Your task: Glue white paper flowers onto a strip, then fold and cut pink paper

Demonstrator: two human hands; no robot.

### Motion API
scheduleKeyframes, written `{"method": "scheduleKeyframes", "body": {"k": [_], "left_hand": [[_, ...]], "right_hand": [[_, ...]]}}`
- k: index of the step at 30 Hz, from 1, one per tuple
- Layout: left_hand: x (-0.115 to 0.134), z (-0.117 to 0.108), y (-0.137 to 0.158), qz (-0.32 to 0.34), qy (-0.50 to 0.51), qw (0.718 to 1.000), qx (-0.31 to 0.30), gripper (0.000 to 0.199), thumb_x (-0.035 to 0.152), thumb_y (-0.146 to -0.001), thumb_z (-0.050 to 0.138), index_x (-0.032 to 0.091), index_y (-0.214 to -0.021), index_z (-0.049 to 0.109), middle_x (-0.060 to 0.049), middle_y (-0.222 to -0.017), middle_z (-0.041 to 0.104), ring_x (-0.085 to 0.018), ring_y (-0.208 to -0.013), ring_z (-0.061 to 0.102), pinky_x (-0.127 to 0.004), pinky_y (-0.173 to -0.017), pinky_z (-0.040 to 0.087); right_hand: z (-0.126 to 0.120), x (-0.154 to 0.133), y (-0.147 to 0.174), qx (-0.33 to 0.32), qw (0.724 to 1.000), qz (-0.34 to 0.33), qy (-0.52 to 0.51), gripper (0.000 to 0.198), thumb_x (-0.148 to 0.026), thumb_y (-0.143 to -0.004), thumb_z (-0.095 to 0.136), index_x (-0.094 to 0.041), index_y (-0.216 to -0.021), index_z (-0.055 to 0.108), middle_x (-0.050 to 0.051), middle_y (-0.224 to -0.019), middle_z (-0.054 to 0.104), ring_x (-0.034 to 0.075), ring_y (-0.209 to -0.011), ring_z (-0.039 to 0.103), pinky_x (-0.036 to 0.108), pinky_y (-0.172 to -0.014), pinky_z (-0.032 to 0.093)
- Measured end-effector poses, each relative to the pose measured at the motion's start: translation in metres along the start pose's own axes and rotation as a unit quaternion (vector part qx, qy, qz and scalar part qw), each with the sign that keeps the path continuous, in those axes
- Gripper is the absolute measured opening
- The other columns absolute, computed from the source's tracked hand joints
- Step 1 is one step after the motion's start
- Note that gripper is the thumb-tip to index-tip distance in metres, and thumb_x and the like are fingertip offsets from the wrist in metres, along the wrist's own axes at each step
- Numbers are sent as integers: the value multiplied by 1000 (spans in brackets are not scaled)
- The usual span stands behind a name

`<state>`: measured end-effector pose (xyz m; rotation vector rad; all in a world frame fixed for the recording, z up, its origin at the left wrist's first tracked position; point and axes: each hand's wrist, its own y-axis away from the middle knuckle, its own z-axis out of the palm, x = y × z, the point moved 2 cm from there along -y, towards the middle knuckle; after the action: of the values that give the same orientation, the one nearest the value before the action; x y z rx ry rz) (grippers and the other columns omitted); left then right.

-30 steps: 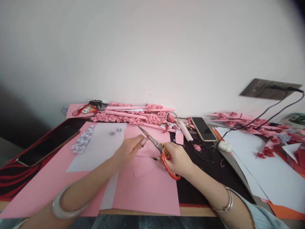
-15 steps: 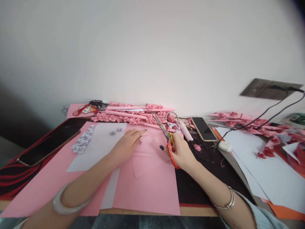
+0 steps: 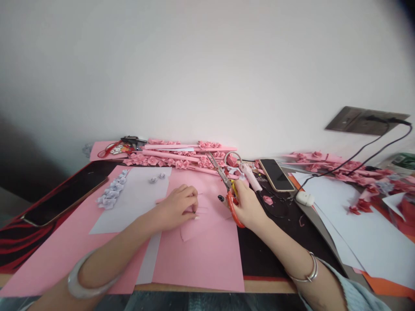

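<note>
My left hand (image 3: 181, 206) is over the pink sheet (image 3: 197, 259), its fingers curled down and pinched on a narrow pink paper strip (image 3: 202, 210). Another pink strip end (image 3: 159, 200) shows beside its knuckles. A smaller pink paper piece (image 3: 197, 229) lies just below the fingertips. In my right hand (image 3: 248, 205) are scissors (image 3: 231, 196) with red and yellow handles, their blades pointing up toward the wall. White paper roses (image 3: 112, 192) stand in a row on a white sheet (image 3: 136, 194) to the left, with two small ones (image 3: 157, 177) nearby.
Pink paper flowers on stems (image 3: 181, 160) are piled along the wall. A pink glue gun (image 3: 251, 177), a phone (image 3: 277, 175) and a white earbud case (image 3: 305, 198) lie right of the scissors. Another phone (image 3: 65, 196) is at left. Black cables (image 3: 363, 149) run from the wall socket (image 3: 363, 121).
My left hand has drawn back slightly toward me, and its fingers have gone from stretched out to curled on the strip. My right hand and the scissors have barely moved.
</note>
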<state>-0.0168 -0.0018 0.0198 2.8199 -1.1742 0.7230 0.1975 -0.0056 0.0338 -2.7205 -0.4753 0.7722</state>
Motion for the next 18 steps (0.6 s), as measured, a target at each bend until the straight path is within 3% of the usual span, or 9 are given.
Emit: {"method": "scheduleKeyframes", "body": {"k": [4,8,12,18], "left_hand": [[-2,2,0,-12,-9,1000,3,12,22,-77,58,21,-87,52,-2,-92,51,-20,-89,45,-31,-78,37],[-3,8,-1,2,-30,1000,-5,2,22,-82,52,20,-82,53,-2,-90,54,-19,-87,47,-31,-77,35],[-4,12,-3,1,-29,1000,-6,8,22,-86,46,20,-81,53,-2,-85,57,-18,-84,50,-31,-77,35],[-3,0,1,-77,-4,996,39,21,24,-92,28,21,-98,47,0,-72,57,-16,-65,53,-26,-60,38]], "right_hand": [[1,0,0,1,1000,-4,0,21,-34,-77,51,-22,-74,34,1,-74,47,16,-62,46,26,-55,35],[2,1,0,2,1000,-6,-1,21,-34,-77,51,-22,-73,34,1,-74,48,16,-63,46,26,-54,35],[2,1,0,-3,1000,-1,4,20,-31,-77,50,-22,-72,32,1,-74,47,16,-62,46,26,-53,33],[-1,-1,0,0,1000,-7,-1,24,-34,-77,52,-22,-71,32,0,-74,48,15,-62,45,26,-54,33]]}}
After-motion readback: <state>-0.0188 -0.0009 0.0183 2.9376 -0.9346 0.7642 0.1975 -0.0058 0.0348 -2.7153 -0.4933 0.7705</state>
